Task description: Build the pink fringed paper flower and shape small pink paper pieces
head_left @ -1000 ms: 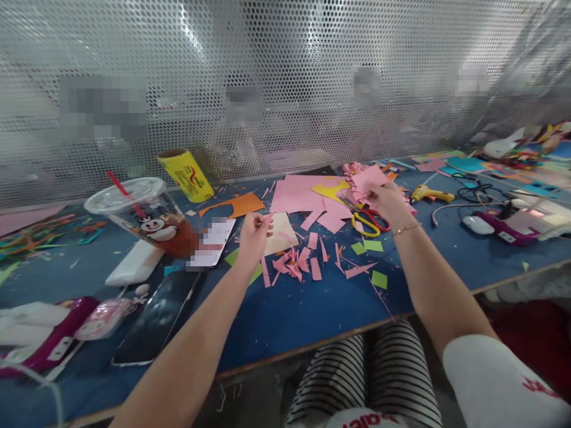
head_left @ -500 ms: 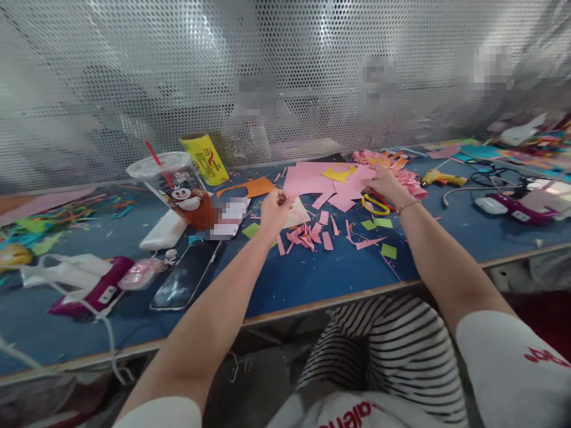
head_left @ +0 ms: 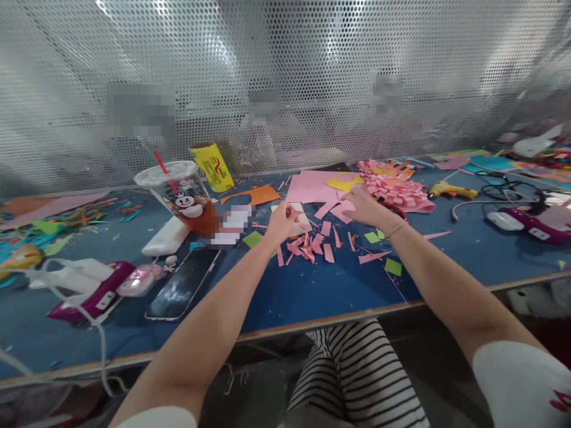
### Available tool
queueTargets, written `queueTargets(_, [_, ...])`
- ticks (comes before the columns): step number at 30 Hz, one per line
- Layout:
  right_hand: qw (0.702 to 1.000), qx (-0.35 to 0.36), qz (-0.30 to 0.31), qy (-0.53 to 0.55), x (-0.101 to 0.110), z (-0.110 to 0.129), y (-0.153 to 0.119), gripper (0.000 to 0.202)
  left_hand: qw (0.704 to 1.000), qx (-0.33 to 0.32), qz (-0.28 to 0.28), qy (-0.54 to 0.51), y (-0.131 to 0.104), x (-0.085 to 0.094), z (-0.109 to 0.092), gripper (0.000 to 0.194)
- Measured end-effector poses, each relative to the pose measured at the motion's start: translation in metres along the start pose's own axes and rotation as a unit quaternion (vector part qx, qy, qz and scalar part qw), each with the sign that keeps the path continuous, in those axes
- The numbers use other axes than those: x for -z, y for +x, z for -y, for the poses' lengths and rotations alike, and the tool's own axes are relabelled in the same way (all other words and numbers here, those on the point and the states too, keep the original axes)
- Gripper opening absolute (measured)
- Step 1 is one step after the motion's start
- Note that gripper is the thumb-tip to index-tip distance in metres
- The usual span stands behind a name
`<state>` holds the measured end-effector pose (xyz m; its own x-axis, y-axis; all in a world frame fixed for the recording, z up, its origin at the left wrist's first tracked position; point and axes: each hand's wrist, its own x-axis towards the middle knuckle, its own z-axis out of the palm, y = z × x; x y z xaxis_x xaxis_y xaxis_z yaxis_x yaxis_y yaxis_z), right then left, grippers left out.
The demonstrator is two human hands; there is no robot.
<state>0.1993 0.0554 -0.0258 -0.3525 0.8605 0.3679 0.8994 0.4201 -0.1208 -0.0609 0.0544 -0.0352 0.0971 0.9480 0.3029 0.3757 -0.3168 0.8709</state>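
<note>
My left hand (head_left: pixel 284 222) is closed in a pinch over a cream paper square (head_left: pixel 303 221); a small pink piece seems to show at its fingertips. My right hand (head_left: pixel 360 205) lies fingers spread over pink paper cutouts (head_left: pixel 340 212), beside a yellow paper piece (head_left: pixel 345 181). Behind them is a large pink sheet (head_left: pixel 307 186). A pile of small pink scraps (head_left: pixel 307 246) sits just in front of my left hand. Right of my right hand lies a fringed pink paper piece (head_left: pixel 401 190). Scissors are mostly hidden under my right wrist.
At the left stand a plastic cup (head_left: pixel 190 205) and a yellow tube (head_left: pixel 214 167), with a phone (head_left: pixel 182 285) and a purple power strip (head_left: pixel 93 297) nearer. A yellow glue gun (head_left: pixel 452 189) and another power strip (head_left: pixel 537 224) are at the right.
My right hand has moved left and down onto the pink cutouts, and the pink piece it held up is no longer raised. The camera view has shifted slightly.
</note>
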Motion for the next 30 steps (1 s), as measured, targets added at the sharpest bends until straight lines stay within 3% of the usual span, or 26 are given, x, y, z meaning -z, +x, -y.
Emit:
queueTargets(4, [0.997, 0.038, 0.06, 0.036, -0.003, 0.014, 0.002, 0.035, 0.998, 0.056, -0.001, -0.038, 0.001, 0.001, 0.006, 0.011])
queueTargets(10, [0.996, 0.027, 0.07, 0.042, -0.015, 0.015, 0.004, 0.037, 0.996, 0.064, -0.045, -0.031, 0.002, 0.01, 0.004, 0.008])
queueTargets(13, [0.997, 0.013, 0.066, 0.033, -0.026, 0.012, 0.007, 0.035, 0.999, 0.029, -0.008, 0.021, -0.007, 0.009, -0.005, 0.006])
queueTargets(15, [0.997, 0.026, 0.049, 0.048, -0.031, 0.011, 0.008, 0.028, 0.994, -0.034, 0.057, 0.086, -0.016, 0.006, -0.013, 0.009])
queueTargets(19, [0.991, 0.049, -0.02, 0.125, -0.025, 0.018, 0.006, 0.022, 0.978, -0.102, 0.13, 0.13, -0.027, 0.0, -0.026, 0.009])
queueTargets(22, [0.973, 0.071, -0.036, 0.217, -0.014, 0.032, 0.001, 0.025, 0.981, -0.096, 0.132, 0.104, -0.029, -0.003, -0.027, 0.015])
queueTargets(25, [0.954, 0.111, 0.001, 0.277, -0.007, 0.05, -0.004, 0.025, 0.986, -0.069, 0.134, 0.072, -0.028, -0.006, -0.025, 0.018])
queueTargets(30, [0.961, 0.097, 0.005, 0.259, -0.006, 0.074, -0.005, 0.018, 0.989, -0.029, 0.14, 0.029, -0.029, -0.003, -0.029, 0.017])
